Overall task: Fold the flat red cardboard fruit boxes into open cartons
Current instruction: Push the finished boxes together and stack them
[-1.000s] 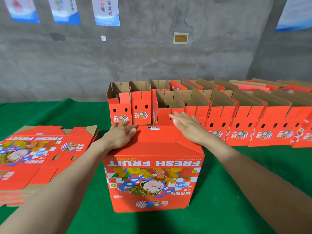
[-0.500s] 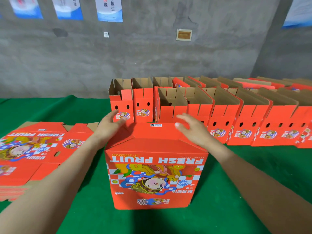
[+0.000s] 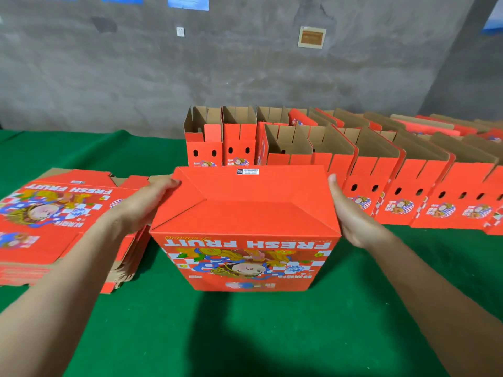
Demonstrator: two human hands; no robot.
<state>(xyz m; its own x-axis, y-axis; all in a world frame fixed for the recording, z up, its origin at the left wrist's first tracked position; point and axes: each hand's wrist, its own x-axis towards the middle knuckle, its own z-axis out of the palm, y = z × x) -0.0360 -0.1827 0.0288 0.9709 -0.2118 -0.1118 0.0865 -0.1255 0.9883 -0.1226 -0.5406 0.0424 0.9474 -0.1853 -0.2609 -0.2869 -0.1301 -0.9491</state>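
A stack of flats (image 3: 54,213) lies at the bench's (image 3: 245,336) left edge, untouched. Just beside it, the left hand (image 3: 141,205) has come off the top of the box (image 3: 245,208), where it was pressing a second ago, and now grips the box's upper left edge, thumb hooked over the far left corner; its other fingers are mostly hidden against the side.

The box stands mid-bench, upside down to judge by its inverted print, with its bottom flaps folded shut and lying flat with no hand on them. That suggests the base has locked.

The right hand (image 3: 351,216) has likewise left the top and lies with straight fingers flat against the box's right side, so the box is clasped between the two hands.

Along the far edge, running to the right, stand the finished cartons (image 3: 381,170), open ends up. The likely next move is to turn this box over and add it to them.
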